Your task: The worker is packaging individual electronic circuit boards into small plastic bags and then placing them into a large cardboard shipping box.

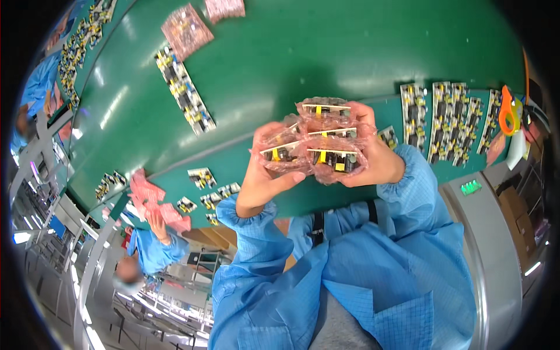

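Between my two hands is a bundle of several circuit boards point(335, 160) in pink translucent bubble wrap point(303, 153), stacked in two columns with their edges toward me. My left hand point(261, 178) grips the left side, thumb below and fingers partly hidden behind the wrap. On the other side, my right hand point(382, 158) is wrapped round the right edge of the same bundle. The bundle is held above the near part of the green table point(256, 64). Yellow and black components show at the open ends of the wrap.
Rows of bare circuit boards point(449, 122) lie at right, beside an orange tape dispenser point(509, 111). A strip of boards point(184, 90) and a wrapped pack point(186, 30) lie at upper left. A co-worker's hand point(157, 226) touches pink wrap point(149, 195) at lower left.
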`<state>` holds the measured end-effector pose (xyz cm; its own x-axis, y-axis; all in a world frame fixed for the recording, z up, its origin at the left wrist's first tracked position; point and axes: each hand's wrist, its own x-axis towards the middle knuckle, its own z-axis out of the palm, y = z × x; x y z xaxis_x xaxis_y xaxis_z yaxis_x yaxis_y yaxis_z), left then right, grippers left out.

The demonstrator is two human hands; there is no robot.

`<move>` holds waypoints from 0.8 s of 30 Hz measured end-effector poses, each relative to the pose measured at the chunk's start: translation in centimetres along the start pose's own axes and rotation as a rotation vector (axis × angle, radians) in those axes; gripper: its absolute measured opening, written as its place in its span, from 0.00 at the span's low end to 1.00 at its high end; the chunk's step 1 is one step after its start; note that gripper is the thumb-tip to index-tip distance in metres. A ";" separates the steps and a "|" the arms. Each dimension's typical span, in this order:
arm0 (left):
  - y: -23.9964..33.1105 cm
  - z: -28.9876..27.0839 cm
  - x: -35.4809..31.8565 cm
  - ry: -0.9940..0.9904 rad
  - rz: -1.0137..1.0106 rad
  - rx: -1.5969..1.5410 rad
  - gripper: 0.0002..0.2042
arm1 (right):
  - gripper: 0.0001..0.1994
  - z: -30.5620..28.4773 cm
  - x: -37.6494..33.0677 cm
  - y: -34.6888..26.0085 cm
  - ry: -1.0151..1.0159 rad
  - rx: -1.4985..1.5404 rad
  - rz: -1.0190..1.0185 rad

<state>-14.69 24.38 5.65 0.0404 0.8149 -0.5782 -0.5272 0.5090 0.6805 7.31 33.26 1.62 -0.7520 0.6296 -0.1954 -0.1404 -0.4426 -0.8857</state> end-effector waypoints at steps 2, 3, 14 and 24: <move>-1.2 0.7 -3.1 0.026 -0.044 -0.035 0.41 | 0.43 1.0 -2.2 -1.3 -0.103 -0.140 0.077; -2.2 0.8 -4.4 0.023 -0.036 0.000 0.41 | 0.39 1.3 -3.1 -1.8 -0.162 -0.107 0.220; -13.7 0.7 -17.2 0.149 0.034 -0.196 0.33 | 0.48 7.3 -13.4 4.6 -0.123 0.232 0.374; -19.2 1.0 -28.2 0.141 0.226 -0.396 0.37 | 0.42 16.2 -20.3 4.9 0.104 -0.130 0.208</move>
<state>-4.85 -8.07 9.35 -0.2139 0.8335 -0.5094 -0.7935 0.1559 0.5882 11.43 7.99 8.05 -0.6846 0.5989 -0.4155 0.0993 -0.4881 -0.8671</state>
